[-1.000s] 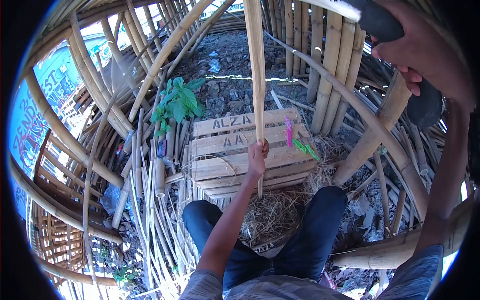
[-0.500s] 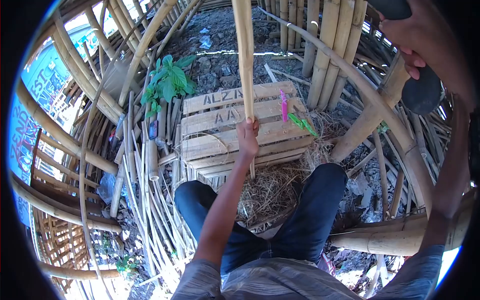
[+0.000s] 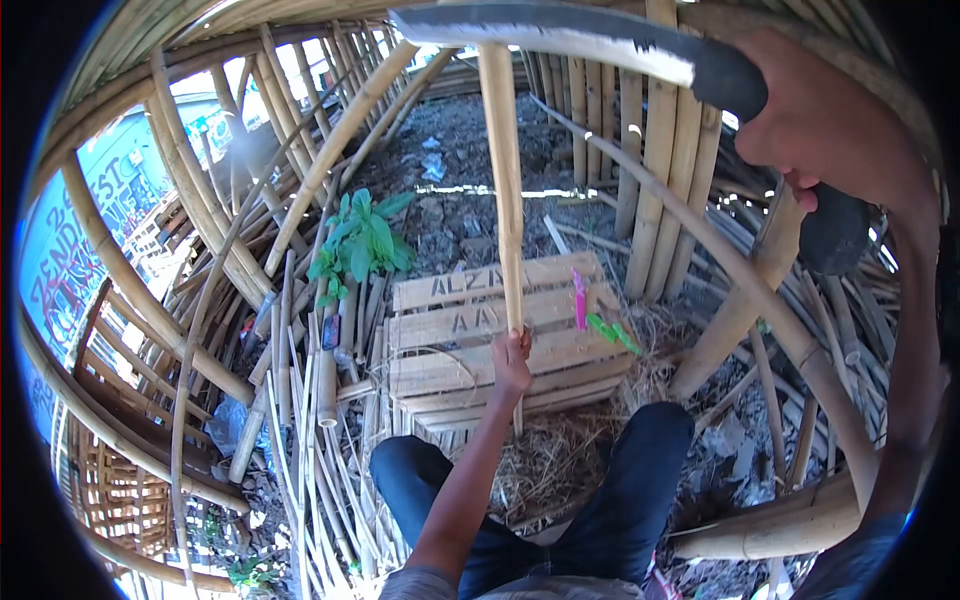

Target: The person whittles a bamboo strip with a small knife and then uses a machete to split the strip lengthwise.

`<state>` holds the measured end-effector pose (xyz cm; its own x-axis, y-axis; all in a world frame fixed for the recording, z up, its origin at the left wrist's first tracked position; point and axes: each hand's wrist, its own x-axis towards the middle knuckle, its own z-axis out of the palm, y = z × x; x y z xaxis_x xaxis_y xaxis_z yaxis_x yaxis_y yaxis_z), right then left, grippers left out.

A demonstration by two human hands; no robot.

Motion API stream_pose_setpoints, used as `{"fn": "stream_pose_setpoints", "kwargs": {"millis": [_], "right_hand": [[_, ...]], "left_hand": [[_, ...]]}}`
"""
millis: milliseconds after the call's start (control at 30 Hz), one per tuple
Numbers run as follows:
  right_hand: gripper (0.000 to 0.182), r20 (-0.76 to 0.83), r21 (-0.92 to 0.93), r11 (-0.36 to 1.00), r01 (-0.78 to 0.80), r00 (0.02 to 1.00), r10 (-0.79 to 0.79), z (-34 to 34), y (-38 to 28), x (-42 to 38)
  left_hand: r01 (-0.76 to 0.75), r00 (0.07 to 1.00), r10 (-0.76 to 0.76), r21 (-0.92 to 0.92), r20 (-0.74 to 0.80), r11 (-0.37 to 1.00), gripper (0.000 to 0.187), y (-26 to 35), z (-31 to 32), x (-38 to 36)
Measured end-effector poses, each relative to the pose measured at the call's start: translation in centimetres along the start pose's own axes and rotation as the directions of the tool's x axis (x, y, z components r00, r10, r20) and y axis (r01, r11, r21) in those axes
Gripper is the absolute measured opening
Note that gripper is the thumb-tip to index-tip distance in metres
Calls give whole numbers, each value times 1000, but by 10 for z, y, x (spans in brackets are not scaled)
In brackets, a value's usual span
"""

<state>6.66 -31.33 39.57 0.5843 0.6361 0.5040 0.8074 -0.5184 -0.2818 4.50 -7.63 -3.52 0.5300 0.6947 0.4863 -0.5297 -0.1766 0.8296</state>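
Observation:
My left hand (image 3: 513, 362) is closed round a pale bamboo strip (image 3: 503, 170) that stands upright in front of the wooden crate (image 3: 440, 370). In my right hand (image 3: 810, 120), raised at the upper right, is the dark handle of a large machete (image 3: 600, 38). Its blade stretches leftward across the top of the view and overlaps the upper part of the strip. A pink object (image 3: 580, 302) and a green object (image 3: 612, 333) lie on the right side of the crate top.
Bamboo poles (image 3: 655, 190) surround the spot. A leafy plant (image 3: 368, 240) grows behind the crate at left. Split strips (image 3: 335, 500) lie at lower left, straw (image 3: 545, 465) between my knees, and a thick pole (image 3: 780, 515) at lower right.
The machete blade has come into view across the top, near the upper strip. My view has tilted up, so the crate and my left hand appear lower.

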Motion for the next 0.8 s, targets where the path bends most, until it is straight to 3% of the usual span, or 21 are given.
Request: {"fn": "stream_pose_setpoints", "kwargs": {"millis": [67, 200, 267, 400, 467, 500, 567, 600, 633, 700, 733, 800], "right_hand": [[55, 129, -47, 997, -54, 990, 60, -11, -6, 8], [52, 90, -23, 1000, 7, 996, -4, -30, 3, 18], [36, 41, -102, 994, 44, 998, -40, -44, 22, 27], [38, 58, -23, 999, -29, 998, 31, 9, 8, -25], [55, 221, 19, 993, -113, 970, 106, -5, 4, -18], [55, 196, 31, 995, -93, 977, 86, -13, -2, -14], [37, 152, -111, 991, -70, 985, 87, -26, -10, -12], [37, 155, -82, 997, 13, 988, 0, -36, -8, -9], [37, 175, -89, 996, 4, 985, 12, -40, -6, -12], [38, -10, -101, 993, 66, 998, -68, -42, -7, -14], [38, -7, -102, 992, 69, 998, -70, -31, -5, -14], [46, 69, -29, 997, -70, 995, 72, 7, 4, -28]], "left_hand": [[6, 1000, -6, 3, 2, 1000, 53, 5, 2, 5], [19, 999, -19, 6, 25, 1000, 52, 29, 10, 32], [3, 1000, -2, 53, -25, 999, 56, 46, 16, 32], [-76, 994, 85, 125, -64, 989, 55, -18, 1, -14], [-55, 996, 42, 165, 79, 985, 54, -11, -8, -10], [-87, 994, 74, 172, 78, 981, 54, -5, -7, 4], [-20, 1000, 18, 80, 23, 997, 54, -4, 0, 1], [-9, 1000, 8, 101, 8, 995, 48, 7, 6, 5], [14, 1000, -15, 96, 5, 995, 48, 19, 9, 5], [-42, 999, 41, 73, 6, 996, 49, 35, 12, 10], [-153, 988, 148, 152, 46, 976, 49, 8, -1, -6], [-91, 994, 79, 175, 74, 980, 50, -6, -8, -10]]}}
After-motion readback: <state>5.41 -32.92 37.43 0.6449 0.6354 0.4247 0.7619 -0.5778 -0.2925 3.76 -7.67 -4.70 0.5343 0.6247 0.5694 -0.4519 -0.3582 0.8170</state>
